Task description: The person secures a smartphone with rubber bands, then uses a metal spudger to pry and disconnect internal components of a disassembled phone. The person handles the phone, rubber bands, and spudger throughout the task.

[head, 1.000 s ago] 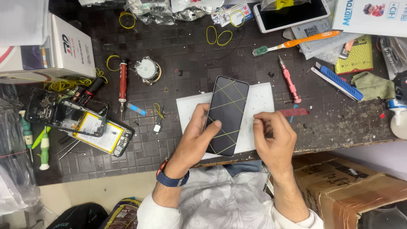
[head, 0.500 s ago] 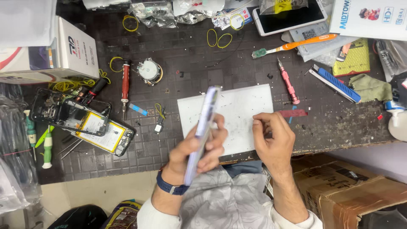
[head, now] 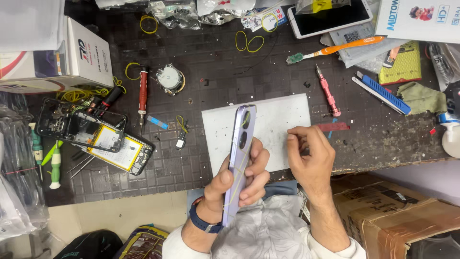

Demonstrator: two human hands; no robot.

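Left hand: my left hand (head: pixel 239 180) was closed around a lilac phone (head: pixel 238 160), fingers on its right side, thumb on its left.
Phone position: I held it edge-on above the near edge of the bench, camera end pointing far, lower end near my lap; yellow rubber bands crossed its body.
Wrist: a dark blue watch (head: pixel 205 220) sat on my left wrist.
Right hand: my right hand (head: pixel 311 156) lay at the near right corner of the white mat (head: pixel 273 120), fingers curled in and pressed to the thumb; I could not tell whether anything was pinched there.
Spacing: the two hands were near each other but apart.
Mat: lay flat on the dark bench (head: pixel 215 72), just behind the phone.
Right of mat: a pink screwdriver (head: pixel 328 91) and a red strip (head: pixel 334 127).
Far right: an orange toothbrush (head: pixel 330 49) and a blue tool (head: pixel 383 93).
Left side: an opened phone (head: pixel 93 134) with its battery exposed, and a red screwdriver (head: pixel 143 93).
Far edge: loose yellow rubber bands (head: pixel 249 42) and a second phone, white (head: pixel 330 17), face up.
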